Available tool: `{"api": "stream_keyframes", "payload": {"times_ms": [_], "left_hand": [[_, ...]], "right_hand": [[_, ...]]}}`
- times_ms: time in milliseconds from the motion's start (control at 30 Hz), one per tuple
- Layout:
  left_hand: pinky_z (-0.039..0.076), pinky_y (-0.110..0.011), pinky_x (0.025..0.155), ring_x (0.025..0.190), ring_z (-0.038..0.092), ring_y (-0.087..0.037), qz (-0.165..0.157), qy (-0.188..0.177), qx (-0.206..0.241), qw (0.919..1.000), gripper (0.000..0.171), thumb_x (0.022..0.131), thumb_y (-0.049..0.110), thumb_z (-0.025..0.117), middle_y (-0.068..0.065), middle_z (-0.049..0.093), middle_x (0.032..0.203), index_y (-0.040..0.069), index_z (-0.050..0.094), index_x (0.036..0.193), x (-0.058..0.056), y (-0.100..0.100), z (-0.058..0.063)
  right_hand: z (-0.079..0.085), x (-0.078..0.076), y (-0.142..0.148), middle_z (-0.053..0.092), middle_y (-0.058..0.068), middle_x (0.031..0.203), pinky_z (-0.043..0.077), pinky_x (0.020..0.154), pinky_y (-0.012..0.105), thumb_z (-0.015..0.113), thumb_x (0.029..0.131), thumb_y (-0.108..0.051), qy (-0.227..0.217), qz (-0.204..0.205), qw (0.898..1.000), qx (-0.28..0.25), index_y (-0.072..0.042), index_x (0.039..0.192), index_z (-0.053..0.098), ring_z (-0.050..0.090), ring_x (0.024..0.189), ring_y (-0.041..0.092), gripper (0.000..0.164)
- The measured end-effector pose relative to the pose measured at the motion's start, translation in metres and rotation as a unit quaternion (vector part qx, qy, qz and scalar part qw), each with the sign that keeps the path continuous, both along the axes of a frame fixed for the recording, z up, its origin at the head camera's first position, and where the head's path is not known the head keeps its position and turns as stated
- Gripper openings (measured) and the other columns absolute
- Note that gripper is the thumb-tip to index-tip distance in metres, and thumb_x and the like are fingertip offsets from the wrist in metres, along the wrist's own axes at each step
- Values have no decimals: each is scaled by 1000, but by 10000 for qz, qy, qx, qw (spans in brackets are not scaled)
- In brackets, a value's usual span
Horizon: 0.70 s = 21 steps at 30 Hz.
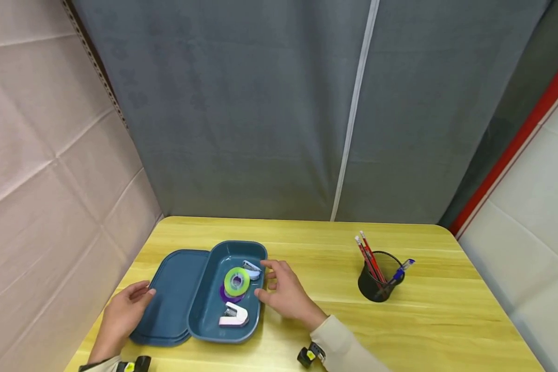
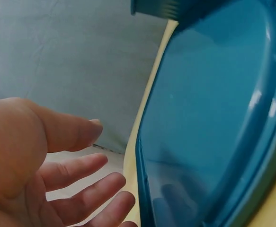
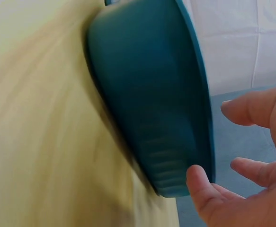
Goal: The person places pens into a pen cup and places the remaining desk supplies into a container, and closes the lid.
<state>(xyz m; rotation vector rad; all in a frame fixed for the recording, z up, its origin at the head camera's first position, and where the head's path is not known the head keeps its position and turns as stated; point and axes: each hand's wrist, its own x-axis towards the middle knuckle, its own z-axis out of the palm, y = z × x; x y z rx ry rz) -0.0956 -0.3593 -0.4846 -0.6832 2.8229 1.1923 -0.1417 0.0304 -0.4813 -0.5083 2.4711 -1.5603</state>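
Note:
A blue plastic box point(image 1: 206, 323) sits on the table, its matching lid point(image 1: 172, 294) lying beside it on the left. Inside the box are a roll of green tape point(image 1: 236, 281) overlapping a purple tape roll point(image 1: 228, 296), a white stapler point(image 1: 234, 314) and a pale blue stapler point(image 1: 252, 270). My left hand point(image 1: 126, 312) is at the lid's left edge with relaxed fingers; in the left wrist view the fingertips point(image 2: 113, 182) point toward the lid. At the box's right rim is my right hand point(image 1: 285, 290), thumb and fingers spread, holding nothing.
To the right stands a black mesh pen cup point(image 1: 376, 289) with red pencils point(image 1: 371, 258) and a blue pen point(image 1: 402, 269). The wooden table point(image 1: 335, 336) backs onto a grey curtain point(image 1: 260, 129), with pale sheets point(image 1: 60, 155) hanging at the sides.

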Motion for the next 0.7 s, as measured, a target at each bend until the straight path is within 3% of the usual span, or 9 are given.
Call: {"api": "stream_keyframes", "payload": {"times_ms": [200, 433, 533, 700], "left_hand": [[53, -58, 101, 134, 54, -51, 168, 84, -80, 9998, 64, 107, 36, 62, -36, 53, 148, -8, 49, 151, -2, -8, -11], [52, -61, 100, 132, 54, -53, 381, 10, -146, 9992, 58, 104, 27, 66, -37, 52, 146, -8, 52, 147, -5, -14, -18], [52, -61, 98, 129, 56, -53, 367, 31, -198, 9991, 53, 103, 20, 66, -37, 55, 143, -10, 54, 145, -5, -16, -21], [55, -53, 90, 117, 65, -47, 225, 340, -686, 9968, 40, 99, 8, 66, -30, 69, 126, -10, 63, 135, -4, -21, -24]], "right_hand": [[-6, 4, -4, 55, 17, 142, 62, 89, 35, 83, 92, -22, -40, 29, 10000, -8, -10, 154, 50, 68, 106, 20, 71], [-14, 6, -5, 53, 19, 148, 62, 87, 31, 82, 93, -21, -177, 98, 9996, -180, -8, 154, 48, 70, 107, 23, 72], [-16, 6, -6, 53, 19, 148, 63, 87, 31, 82, 93, -22, -248, 94, 9994, -222, -8, 155, 48, 70, 107, 24, 72], [-18, 7, -7, 53, 19, 147, 63, 86, 31, 81, 94, -22, -310, 61, 9990, -300, -10, 155, 48, 70, 107, 22, 71]]}}
